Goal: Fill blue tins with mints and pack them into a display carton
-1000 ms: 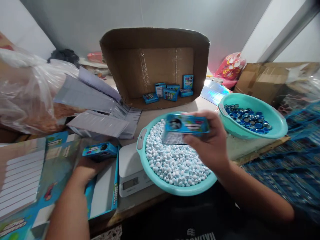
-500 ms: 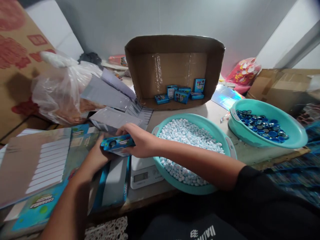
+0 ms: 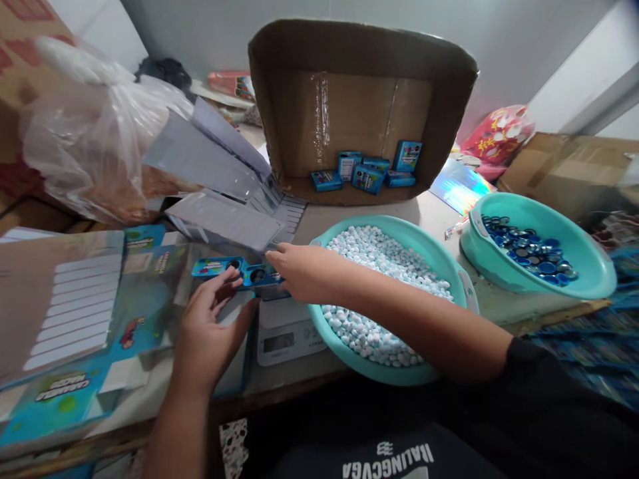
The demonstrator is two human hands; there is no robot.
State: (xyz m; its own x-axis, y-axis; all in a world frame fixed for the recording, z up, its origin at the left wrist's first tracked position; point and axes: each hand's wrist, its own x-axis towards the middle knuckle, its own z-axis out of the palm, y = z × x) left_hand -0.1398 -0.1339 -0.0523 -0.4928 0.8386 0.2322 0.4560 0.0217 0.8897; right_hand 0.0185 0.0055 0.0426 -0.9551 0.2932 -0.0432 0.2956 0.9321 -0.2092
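Observation:
My right hand [image 3: 307, 271] pinches the right end of a small blue printed candy box [image 3: 262, 275] above the kitchen scale [image 3: 292, 342]. A dark round hole or disc shows on the box's top face. Directly left of it is a second blue box [image 3: 212, 267], its lower side partly hidden by my left hand's fingers. My left hand [image 3: 212, 326] is open, thumb and fingers apart, close to both boxes; whether the fingertips touch them I cannot tell. Under my right forearm stands a turquoise basin [image 3: 344, 356] of small white candies [image 3: 379, 259].
An open cardboard carton [image 3: 359, 46] on its side holds several finished blue boxes [image 3: 368, 178]. To the right, another turquoise basin [image 3: 589, 269] contains blue and silver round caps [image 3: 546, 266]. Flat printed sheets [image 3: 74, 299] and a tied plastic bag [image 3: 110, 126] occupy the left side.
My left hand has come off the blue box and opened. The right hand has shifted slightly right with its box, and a second blue box now shows beside it. The view has tilted.

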